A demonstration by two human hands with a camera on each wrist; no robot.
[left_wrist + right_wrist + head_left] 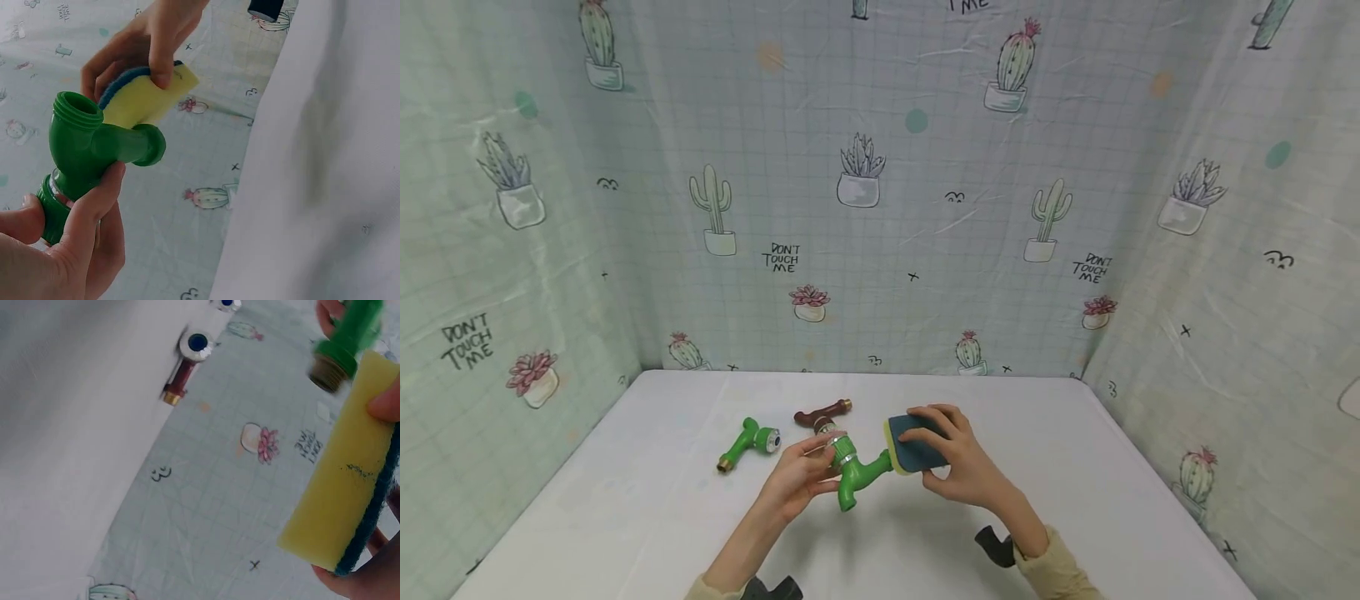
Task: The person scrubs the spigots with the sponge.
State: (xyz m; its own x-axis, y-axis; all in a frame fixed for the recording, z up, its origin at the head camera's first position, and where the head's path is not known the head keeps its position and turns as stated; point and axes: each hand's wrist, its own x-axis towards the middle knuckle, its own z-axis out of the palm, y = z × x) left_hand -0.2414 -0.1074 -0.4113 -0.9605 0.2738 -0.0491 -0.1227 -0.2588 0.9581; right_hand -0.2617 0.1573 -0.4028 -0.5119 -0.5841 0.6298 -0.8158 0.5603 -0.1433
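A green plastic faucet [859,477] is held up above the table by my left hand [796,482], whose thumb and fingers grip its handle end. In the left wrist view the faucet [75,147] shows its open threaded spout. My right hand [964,462] grips a sponge [917,444], yellow on one side and dark blue-green on the other. The sponge's yellow side faces the faucet's threaded inlet end. Dark specks mark the yellow face of the sponge [340,475] in the right wrist view. Whether sponge and faucet touch is unclear.
A second green faucet [748,445] with a brass end lies on the white table [647,500] left of my left hand. Behind that hand lies a brown-red faucet [823,412], partly hidden. A cactus-print curtain [880,225] surrounds the table's back and sides.
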